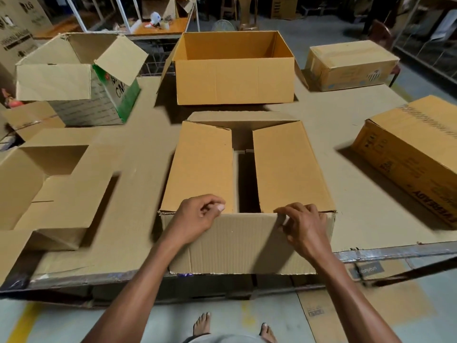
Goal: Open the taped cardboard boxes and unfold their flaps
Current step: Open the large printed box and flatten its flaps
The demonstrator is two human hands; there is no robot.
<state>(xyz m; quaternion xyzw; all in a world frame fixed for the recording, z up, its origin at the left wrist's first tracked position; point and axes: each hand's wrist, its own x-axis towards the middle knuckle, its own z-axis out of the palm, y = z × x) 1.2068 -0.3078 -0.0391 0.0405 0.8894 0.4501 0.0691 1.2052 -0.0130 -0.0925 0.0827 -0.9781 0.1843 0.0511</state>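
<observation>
A brown cardboard box [247,243] stands at the near edge of the table, right in front of me. Its near end flap hangs down outward towards me, and the far end flap [242,117] is folded out. The two long flaps, left [202,169] and right [289,169], lie nearly flat over the opening with a dark gap between them. My left hand [197,219] pinches the near end of the left flap with curled fingers. My right hand [304,226] pinches the near end of the right flap.
An open, empty box [235,82] stands behind. At the back right is a closed box [351,68], and a long printed box [415,154] lies at the right. Opened boxes fill the left side [71,80] [49,189]. The table edge [385,253] runs in front; my bare feet are below.
</observation>
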